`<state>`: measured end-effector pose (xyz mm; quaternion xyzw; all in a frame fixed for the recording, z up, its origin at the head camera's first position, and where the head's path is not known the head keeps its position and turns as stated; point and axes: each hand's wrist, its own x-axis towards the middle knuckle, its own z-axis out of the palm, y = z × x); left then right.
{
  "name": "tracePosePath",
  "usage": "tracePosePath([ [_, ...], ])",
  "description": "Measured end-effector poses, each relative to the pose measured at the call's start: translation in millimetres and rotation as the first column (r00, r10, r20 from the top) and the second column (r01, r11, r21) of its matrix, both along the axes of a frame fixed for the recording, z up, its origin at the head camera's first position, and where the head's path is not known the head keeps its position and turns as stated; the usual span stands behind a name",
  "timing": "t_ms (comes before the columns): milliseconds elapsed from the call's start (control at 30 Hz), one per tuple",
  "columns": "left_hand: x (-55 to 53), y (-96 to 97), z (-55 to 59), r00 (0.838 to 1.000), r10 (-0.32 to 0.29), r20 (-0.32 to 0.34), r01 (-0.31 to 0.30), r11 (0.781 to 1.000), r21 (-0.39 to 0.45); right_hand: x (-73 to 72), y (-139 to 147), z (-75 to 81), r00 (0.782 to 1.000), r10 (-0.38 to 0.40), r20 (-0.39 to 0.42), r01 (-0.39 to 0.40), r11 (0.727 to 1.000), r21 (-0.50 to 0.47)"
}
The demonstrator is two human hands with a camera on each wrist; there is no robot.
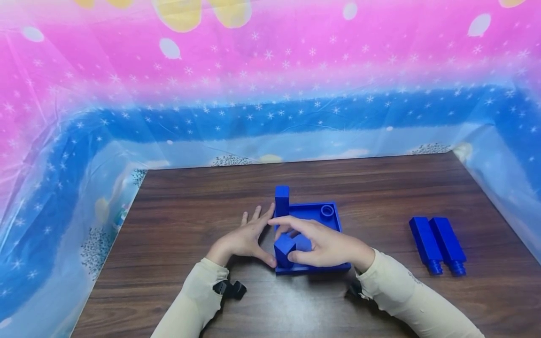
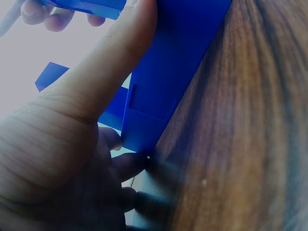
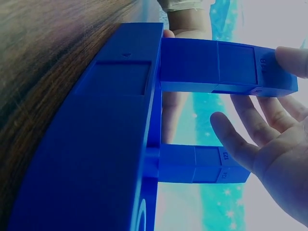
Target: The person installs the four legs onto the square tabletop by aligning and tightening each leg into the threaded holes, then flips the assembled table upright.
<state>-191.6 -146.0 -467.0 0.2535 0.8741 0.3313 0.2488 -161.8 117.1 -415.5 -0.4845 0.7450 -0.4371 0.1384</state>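
A blue square tray-like board (image 1: pixel 308 270) with a raised rim lies on the table in the head view. Two blue square posts stand on its left side: a far post (image 1: pixel 282 199) and a near post (image 1: pixel 284 249). My right hand (image 1: pixel 323 244) holds the near post by its upper end, thumb on one face, fingers curving behind. In the right wrist view the thumb lies on that post (image 3: pixel 207 65) near embossed digits. My left hand (image 1: pixel 243 239) spreads along the board's left edge, thumb by the near corner and index finger by the far post.
Two more blue posts (image 1: pixel 437 246) with threaded ends lie side by side on the right of the wooden table (image 1: pixel 190 192). A round socket (image 1: pixel 327 211) shows in the board's far right corner. A patterned cloth (image 1: pixel 270 117) hangs behind the table and along its sides.
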Motion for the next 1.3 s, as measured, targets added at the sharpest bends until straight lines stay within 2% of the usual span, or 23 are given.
tracePosePath([
  [233, -0.9, -1.8, -1.5, 1.000, -0.012, -0.012, 0.012, 1.000, 0.020, 1.2, -2, 1.1, 0.999, -0.028, -0.023, 0.029, 0.999, 0.017],
  [400, -0.9, -2.3, -2.6, 1.000, -0.014, -0.017, 0.015, 0.999, 0.035, 4.6, -2, 4.6, 0.995, -0.062, -0.073, 0.065, 0.997, 0.046],
  [600, -0.4, -0.6, -0.1, 1.000, -0.005, -0.005, 0.005, 1.000, 0.015, 7.9, -4, 8.2, 0.986, -0.086, -0.140, 0.097, 0.993, 0.073],
  [767, 0.0, -0.1, 0.8, 1.000, -0.003, -0.005, 0.003, 1.000, 0.011, 10.5, -6, 8.7, 0.982, -0.106, -0.158, 0.120, 0.989, 0.083],
  [1133, -0.6, -0.1, 0.4, 1.000, -0.007, -0.015, 0.008, 1.000, 0.010, 13.6, -9, 7.1, 0.957, -0.168, -0.238, 0.197, 0.975, 0.105],
  [1300, -1.1, -0.3, -0.6, 1.000, -0.011, -0.020, 0.011, 1.000, 0.007, 13.7, -10, 5.6, 0.928, -0.183, -0.324, 0.228, 0.968, 0.108],
])
